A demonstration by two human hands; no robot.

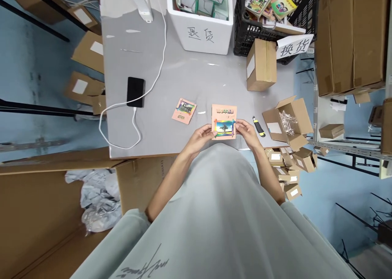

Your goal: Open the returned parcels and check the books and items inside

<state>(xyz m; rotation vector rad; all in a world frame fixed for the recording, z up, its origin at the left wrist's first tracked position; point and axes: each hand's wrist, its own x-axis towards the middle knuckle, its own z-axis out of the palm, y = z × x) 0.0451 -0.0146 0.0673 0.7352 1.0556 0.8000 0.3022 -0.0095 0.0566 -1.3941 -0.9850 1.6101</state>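
Observation:
Between my two hands is a thin pink booklet (224,112) with a tree picture on its cover, held close to the table's near edge. My left hand (200,138) grips its lower left edge, thumb on the front. At the lower right edge, my right hand (245,132) pinches it, with the fingers partly hidden behind. A smaller pink booklet (184,111) lies tilted on the table to the left of it. Just right of my right hand lies a black and yellow utility knife (259,127).
A phone (135,92) with a white cable lies left on the grey table (190,77). Behind stand a white foam box (200,32), a black crate (240,40) of booklets and a closed carton (261,66). An open carton (277,126) sits right; a large box (147,181) stands below left.

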